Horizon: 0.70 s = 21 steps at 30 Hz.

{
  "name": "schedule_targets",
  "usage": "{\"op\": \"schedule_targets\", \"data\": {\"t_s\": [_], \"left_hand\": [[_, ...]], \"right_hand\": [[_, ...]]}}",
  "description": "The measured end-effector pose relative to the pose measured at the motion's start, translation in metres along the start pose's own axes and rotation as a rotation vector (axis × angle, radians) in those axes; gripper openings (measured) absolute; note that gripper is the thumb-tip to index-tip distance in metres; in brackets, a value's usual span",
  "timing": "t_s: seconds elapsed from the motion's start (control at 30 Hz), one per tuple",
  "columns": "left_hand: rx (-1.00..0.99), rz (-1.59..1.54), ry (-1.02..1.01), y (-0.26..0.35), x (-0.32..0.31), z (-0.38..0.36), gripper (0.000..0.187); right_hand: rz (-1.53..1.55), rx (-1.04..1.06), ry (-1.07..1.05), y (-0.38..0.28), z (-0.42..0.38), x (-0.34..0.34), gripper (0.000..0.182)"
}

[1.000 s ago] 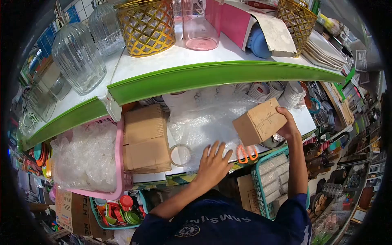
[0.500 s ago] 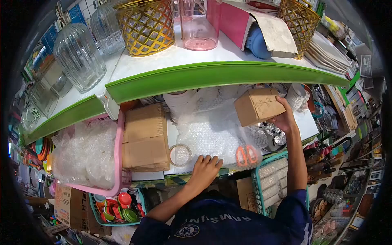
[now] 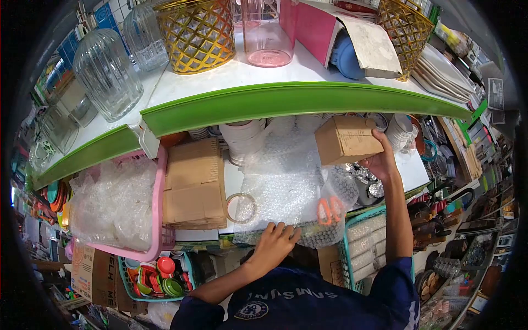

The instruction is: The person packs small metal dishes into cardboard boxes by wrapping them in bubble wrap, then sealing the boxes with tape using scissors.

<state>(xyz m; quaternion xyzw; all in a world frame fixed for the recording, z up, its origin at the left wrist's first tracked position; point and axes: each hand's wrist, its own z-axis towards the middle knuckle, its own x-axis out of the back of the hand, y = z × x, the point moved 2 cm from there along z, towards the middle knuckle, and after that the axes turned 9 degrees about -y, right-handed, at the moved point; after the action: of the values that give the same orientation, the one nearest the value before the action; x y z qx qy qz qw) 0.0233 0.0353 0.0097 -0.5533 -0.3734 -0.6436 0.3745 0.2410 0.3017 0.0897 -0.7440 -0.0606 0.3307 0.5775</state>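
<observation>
My right hand (image 3: pixel 381 158) grips a small brown cardboard box (image 3: pixel 349 140) by its right side, above the right part of the lower shelf. At the shelf's front edge, my left hand (image 3: pixel 276 242) lies on a sheet of bubble wrap (image 3: pixel 280 190), its fingers curled over the near edge; whether they pinch the film is hard to tell. Orange-handled scissors (image 3: pixel 330 210) lie at the right, partly covered by the wrap. A roll of tape (image 3: pixel 241 208) rests left of the wrap's middle. Flattened cardboard (image 3: pixel 193 190) is stacked farther left.
A green-edged upper shelf (image 3: pixel 308 99) with glassware and gold baskets overhangs the work surface. At the left stands a pink basket (image 3: pixel 158 220) of bubble wrap. Below are a teal basket (image 3: pixel 159 298) of colourful items and another teal basket (image 3: pixel 346 258) holding wrapped pieces. White cups (image 3: pixel 242 140) stand behind.
The bubble wrap has shifted toward me, and its near edge now hangs over the shelf front around my left hand. The box and my right hand have barely moved.
</observation>
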Motion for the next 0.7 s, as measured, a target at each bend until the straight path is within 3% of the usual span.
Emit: {"op": "schedule_targets", "data": {"t_s": [0.3,0.7], "left_hand": [[-0.032,-0.043,0.012,0.013,-0.016,0.006,0.050],[-0.068,-0.087,0.041,0.029,-0.034,0.010,0.049]], "right_hand": [[-0.008,0.034,-0.007,0.001,-0.002,-0.005,0.047],[0.027,0.011,0.000,-0.001,0.016,-0.015,0.042]]}}
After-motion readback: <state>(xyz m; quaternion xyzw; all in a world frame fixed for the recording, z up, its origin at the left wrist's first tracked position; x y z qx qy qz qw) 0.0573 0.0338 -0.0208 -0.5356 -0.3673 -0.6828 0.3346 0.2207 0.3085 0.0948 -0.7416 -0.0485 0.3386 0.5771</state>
